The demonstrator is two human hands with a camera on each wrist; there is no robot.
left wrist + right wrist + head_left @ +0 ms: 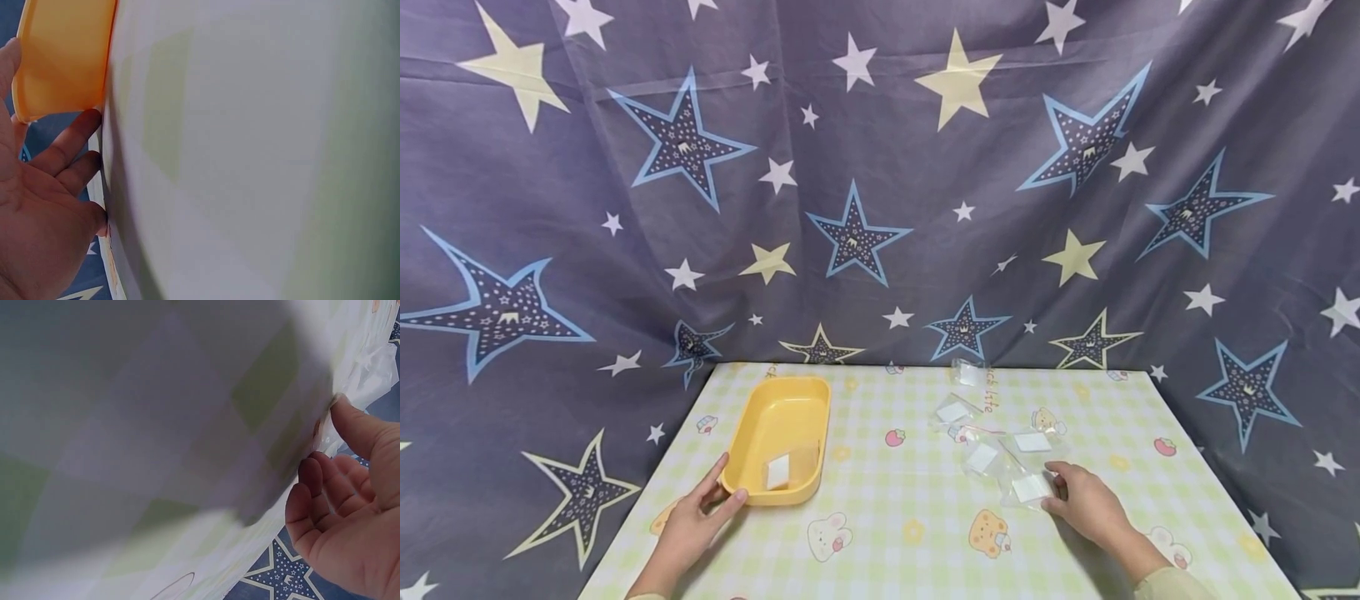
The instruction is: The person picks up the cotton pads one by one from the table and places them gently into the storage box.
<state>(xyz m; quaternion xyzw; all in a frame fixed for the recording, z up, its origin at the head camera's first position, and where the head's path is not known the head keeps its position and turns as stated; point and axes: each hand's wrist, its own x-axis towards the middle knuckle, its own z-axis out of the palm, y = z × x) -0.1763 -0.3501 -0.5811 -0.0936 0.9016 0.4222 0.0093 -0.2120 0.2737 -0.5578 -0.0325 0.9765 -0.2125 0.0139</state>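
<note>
My left hand [688, 527] holds the near left corner of a yellow plastic tray [826, 417], fingers along its left side and thumb at the near rim. In the left wrist view, the tray [62, 59] shows beside the spread fingers. A small clear bag with a white piece in it [778, 472] lies in the tray's near end. On the right, my right hand [1093, 504] is at the edge of the nearest clear bag with a white piece [1028, 488]. Its thumb and index finger stand apart in the right wrist view, near clear plastic [375, 375].
Several similar clear bags lie behind the nearest one: one at left [982, 457], one at right [1032, 442], one farther back [953, 412] and one by the far edge [968, 374]. A checked cloth [880, 508] covers the table; a starry curtain [880, 317] hangs behind.
</note>
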